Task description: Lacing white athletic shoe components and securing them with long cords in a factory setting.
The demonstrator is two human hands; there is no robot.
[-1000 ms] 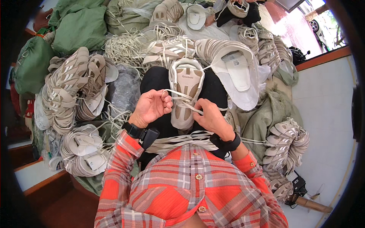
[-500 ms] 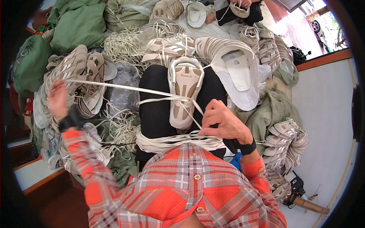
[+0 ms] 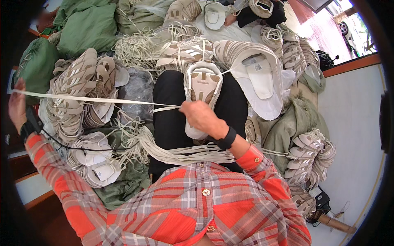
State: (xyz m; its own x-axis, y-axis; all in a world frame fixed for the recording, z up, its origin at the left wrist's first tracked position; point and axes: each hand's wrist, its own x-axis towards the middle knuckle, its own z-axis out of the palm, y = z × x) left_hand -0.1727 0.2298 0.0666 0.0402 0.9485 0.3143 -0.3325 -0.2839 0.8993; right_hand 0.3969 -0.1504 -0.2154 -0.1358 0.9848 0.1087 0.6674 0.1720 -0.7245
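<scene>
A beige and tan shoe upper (image 3: 203, 82) lies lengthwise between my black-trousered thighs, toe toward me. My left hand (image 3: 17, 108) is far out at the left, closed on the end of a flat off-white shoelace (image 3: 98, 99). That lace runs taut across to the shoe. Over the shoe's middle, my right hand (image 3: 203, 118) pinches the lace at the shoe's left side and hides the lacing beneath. A bundle of loose laces (image 3: 184, 156) stretches across my lap, near my waist.
Stacked shoe uppers (image 3: 76, 90) stand at the left, with another row (image 3: 258, 78) ahead on the right. Green sacks (image 3: 86, 30) sit at the far left. A tangle of laces (image 3: 137, 51) lies beyond my knees. Another person's dark-clad leg (image 3: 246, 16) shows at the far side.
My left hand has swung farther left, drawing out a longer stretch of lace. My right hand has moved from the shoe's right side to over its middle and left edge.
</scene>
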